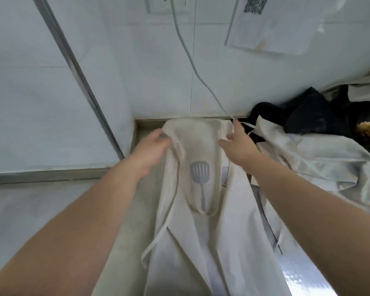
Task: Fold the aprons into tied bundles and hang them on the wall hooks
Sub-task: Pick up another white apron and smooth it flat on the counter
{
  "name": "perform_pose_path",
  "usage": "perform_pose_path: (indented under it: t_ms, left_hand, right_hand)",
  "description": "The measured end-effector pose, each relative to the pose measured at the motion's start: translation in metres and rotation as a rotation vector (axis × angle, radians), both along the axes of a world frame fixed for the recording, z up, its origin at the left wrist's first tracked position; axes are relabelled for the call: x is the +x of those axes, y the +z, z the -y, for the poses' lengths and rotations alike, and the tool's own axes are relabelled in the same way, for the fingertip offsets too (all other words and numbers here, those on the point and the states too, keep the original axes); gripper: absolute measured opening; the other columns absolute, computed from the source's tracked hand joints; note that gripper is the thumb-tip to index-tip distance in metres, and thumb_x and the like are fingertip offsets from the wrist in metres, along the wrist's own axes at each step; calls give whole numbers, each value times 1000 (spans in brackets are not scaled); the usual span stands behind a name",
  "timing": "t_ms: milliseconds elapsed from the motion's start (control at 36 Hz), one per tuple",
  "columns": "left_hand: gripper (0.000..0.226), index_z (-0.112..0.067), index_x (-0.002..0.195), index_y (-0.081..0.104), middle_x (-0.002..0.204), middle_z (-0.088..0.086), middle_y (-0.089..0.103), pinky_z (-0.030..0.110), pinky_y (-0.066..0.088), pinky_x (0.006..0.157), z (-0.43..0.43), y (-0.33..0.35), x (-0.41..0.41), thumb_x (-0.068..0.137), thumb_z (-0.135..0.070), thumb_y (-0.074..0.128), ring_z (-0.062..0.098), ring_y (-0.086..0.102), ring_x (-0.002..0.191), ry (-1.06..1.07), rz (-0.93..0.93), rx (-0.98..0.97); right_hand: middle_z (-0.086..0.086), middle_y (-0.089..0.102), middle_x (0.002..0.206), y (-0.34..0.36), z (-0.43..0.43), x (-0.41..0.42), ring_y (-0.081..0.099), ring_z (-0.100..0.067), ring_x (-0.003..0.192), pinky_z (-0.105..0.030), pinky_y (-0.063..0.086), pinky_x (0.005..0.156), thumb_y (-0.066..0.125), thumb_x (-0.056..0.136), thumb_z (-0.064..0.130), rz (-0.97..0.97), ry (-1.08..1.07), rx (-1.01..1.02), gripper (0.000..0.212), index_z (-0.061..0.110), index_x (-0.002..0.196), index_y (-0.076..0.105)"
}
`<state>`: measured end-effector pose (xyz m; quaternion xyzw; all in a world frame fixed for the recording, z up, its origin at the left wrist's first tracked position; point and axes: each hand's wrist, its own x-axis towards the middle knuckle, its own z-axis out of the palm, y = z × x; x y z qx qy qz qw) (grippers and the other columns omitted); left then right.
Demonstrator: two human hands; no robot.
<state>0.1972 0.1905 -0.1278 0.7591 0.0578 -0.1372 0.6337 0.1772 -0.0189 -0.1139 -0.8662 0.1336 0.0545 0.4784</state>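
A cream apron (201,242) with a grey spatula print (200,178) lies lengthwise on the counter, its top part folded back toward the wall. My left hand (154,150) grips the folded top edge at its left corner. My right hand (239,146) hovers over the right side of the fold with fingers spread, touching the cloth near a thin tie strap (249,127). Another tie strap (158,238) trails off the apron's left side.
A pile of more cream aprons (320,163) lies to the right, with dark cloth (312,112) behind it. A white cable (192,65) hangs down the tiled wall from a socket. A paper sheet (271,24) is stuck to the wall. No hooks are in view.
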Motion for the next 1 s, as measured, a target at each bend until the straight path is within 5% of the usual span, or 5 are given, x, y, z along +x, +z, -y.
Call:
perform_pose_path:
  t_ms: [139, 556, 722, 833, 1000]
  left_hand:
    - [35, -19, 131, 53, 123, 1, 58, 25, 40, 86, -6, -65, -18, 95, -19, 51, 17, 55, 110, -74, -94, 246]
    - [44, -12, 121, 54, 107, 4, 63, 25, 43, 86, 0, -144, -38, 82, -23, 69, 21, 60, 100, -273, -154, 600]
    - [18, -18, 93, 62, 100, 3, 68, 26, 45, 83, 2, -144, -33, 79, -24, 72, 18, 63, 94, -289, -146, 615]
    - [23, -14, 110, 66, 114, 3, 66, 21, 40, 85, 3, -141, -31, 90, -14, 53, 20, 60, 106, -247, -45, 670]
    - [39, -15, 121, 62, 119, 15, 58, 22, 40, 89, 1, -139, -34, 88, -2, 47, 27, 59, 106, -268, 3, 717]
  right_hand:
    - [-8, 51, 133, -58, -5, -18, 53, -24, 114, -28, 41, 89, 49, 96, 24, -243, 63, -163, 50, 15, 143, 35]
    - [-15, 53, 67, -120, -3, -10, 48, -24, 51, -24, 38, 48, 46, 89, 10, -488, 79, -272, 22, 6, 67, 45]
    - [-5, 56, 67, -84, -15, 45, 50, -20, 57, -28, 42, 47, 44, 94, 17, -138, 19, -1, 25, 14, 70, 48]
    - [-2, 45, 139, -55, -17, 74, 48, -16, 122, -32, 45, 99, 43, 98, 27, 127, 1, 264, 51, 31, 146, 24]
    - [-9, 35, 148, -77, -11, 56, 44, -25, 125, -29, 38, 102, 41, 97, 11, -25, 220, -205, 60, 21, 150, 17]
